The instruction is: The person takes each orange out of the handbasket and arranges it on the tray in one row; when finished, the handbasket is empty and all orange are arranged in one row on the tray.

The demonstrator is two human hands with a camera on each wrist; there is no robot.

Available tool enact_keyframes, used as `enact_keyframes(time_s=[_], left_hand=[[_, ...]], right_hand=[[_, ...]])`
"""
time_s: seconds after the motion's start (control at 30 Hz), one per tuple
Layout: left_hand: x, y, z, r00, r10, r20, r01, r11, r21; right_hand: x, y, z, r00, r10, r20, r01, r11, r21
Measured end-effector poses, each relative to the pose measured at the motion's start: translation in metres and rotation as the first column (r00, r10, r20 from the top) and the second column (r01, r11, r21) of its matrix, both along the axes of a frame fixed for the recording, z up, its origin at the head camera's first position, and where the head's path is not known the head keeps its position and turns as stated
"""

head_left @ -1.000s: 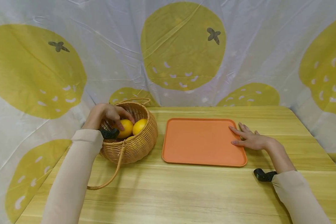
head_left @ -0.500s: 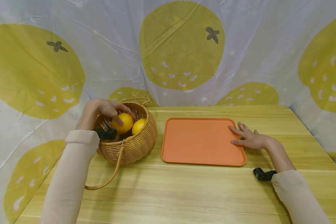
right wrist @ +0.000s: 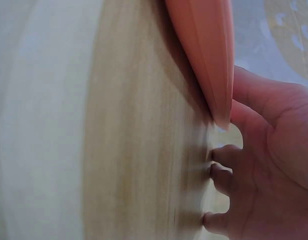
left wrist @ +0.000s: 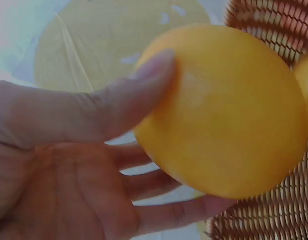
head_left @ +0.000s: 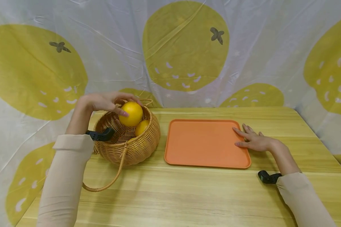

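My left hand pinches a round, smooth yellow-orange orange between thumb and fingers, at the mouth of a wicker basket. In the left wrist view the thumb lies on the near side of the orange, with the other fingers behind and below it. Another orange lies inside the basket, and part of a further yellow fruit shows lower down. Fingers spread, my right hand rests at the right edge of a flat orange tray. Some of its fingertips touch the table in the right wrist view.
Everything stands on a light wooden table. One basket handle hangs down over the front left of the table. A cloth printed with large yellow fruit hangs behind and at both sides.
My left hand has lifted the orange from among the other fruit up to the basket's rim level, the wrist shifting leftward. My right hand and the tray have stayed put.
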State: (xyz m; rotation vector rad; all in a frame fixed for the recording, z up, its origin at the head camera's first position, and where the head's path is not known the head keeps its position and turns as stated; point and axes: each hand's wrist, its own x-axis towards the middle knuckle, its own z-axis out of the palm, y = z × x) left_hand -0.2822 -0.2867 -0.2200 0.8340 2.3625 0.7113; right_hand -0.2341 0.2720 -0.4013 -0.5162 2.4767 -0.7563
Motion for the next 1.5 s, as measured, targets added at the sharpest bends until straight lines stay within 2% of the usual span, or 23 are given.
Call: enact_keyframes(time_s=[0.17, 0.4, 0.5, 0.67, 0.8, 0.97, 1.17, 1.37, 1.5], left_hand=[[0.003, 0.011, 0.008, 0.999, -0.021, -0.041, 0.023, 0.999, 0.049], [0.001, 0.024, 0.015, 0.994, -0.097, -0.058, 0.101, 0.991, 0.088], [0.0, 0.029, 0.02, 0.988, -0.126, -0.092, 0.134, 0.988, 0.082], [-0.001, 0.042, 0.026, 0.986, -0.13, -0.106, 0.136, 0.989, 0.05], [-0.002, 0.055, 0.028, 0.986, -0.13, -0.101, 0.137, 0.988, 0.068], [0.001, 0.073, 0.025, 0.988, -0.065, -0.143, 0.08, 0.992, 0.102], [0.01, 0.094, 0.011, 0.981, 0.038, -0.191, -0.008, 0.988, 0.156], [0.029, 0.118, -0.002, 0.958, 0.132, -0.255, -0.106, 0.988, 0.113], [0.043, 0.138, -0.012, 0.934, 0.27, -0.236, -0.24, 0.959, 0.149]], right_hand=[[0.0, 0.0, -0.001, 1.0, 0.002, -0.004, -0.002, 1.0, -0.002], [-0.001, -0.001, -0.002, 1.0, 0.004, -0.002, -0.004, 1.0, 0.004], [-0.001, -0.001, -0.002, 1.0, 0.004, -0.002, -0.004, 1.0, 0.003], [-0.001, -0.002, -0.002, 1.0, 0.004, -0.003, -0.004, 1.0, -0.001], [0.0, -0.002, -0.002, 1.0, 0.006, 0.0, -0.006, 1.0, -0.007], [0.0, -0.003, -0.001, 1.0, 0.008, -0.002, -0.008, 1.0, -0.006], [-0.001, -0.005, 0.0, 1.0, 0.012, -0.005, -0.012, 1.0, 0.002], [0.0, -0.003, 0.0, 1.0, 0.009, -0.012, -0.009, 1.0, 0.009], [0.001, 0.0, 0.0, 1.0, 0.006, -0.02, -0.005, 1.0, 0.02]])
